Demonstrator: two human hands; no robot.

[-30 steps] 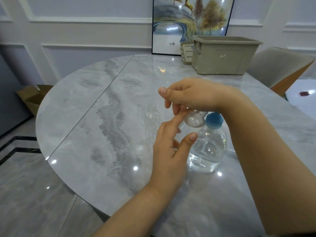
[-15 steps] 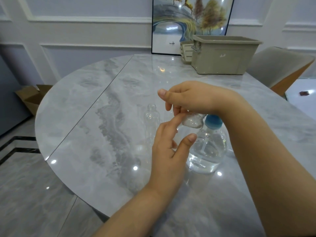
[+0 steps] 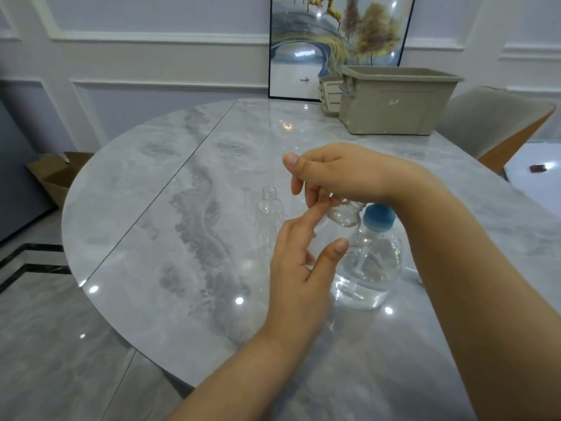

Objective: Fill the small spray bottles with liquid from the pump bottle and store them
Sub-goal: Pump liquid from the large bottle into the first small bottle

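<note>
My right hand (image 3: 343, 174) grips a small clear spray bottle (image 3: 344, 215) from above, tilted with its base toward me; its neck is hidden under my fingers. My left hand (image 3: 300, 268) is below it. The index finger reaches up and touches the bottle near its neck, while the thumb sticks out apart and holds nothing. Just behind the hands, a pump bottle (image 3: 368, 268) with a blue collar and clear liquid stands on the table. To its left stands a second small clear bottle (image 3: 268, 214), upright with no cap.
A marble table (image 3: 182, 208) carries a beige storage bin (image 3: 391, 101) at the back right, with a smaller basket (image 3: 329, 94) beside it and a framed picture (image 3: 334, 41) behind. A chair (image 3: 498, 123) stands to the right and a cardboard box (image 3: 57, 174) sits on the floor at left.
Both hands and the held bottle have sunk slightly toward the table. The grip and the left finger's touch look the same.
</note>
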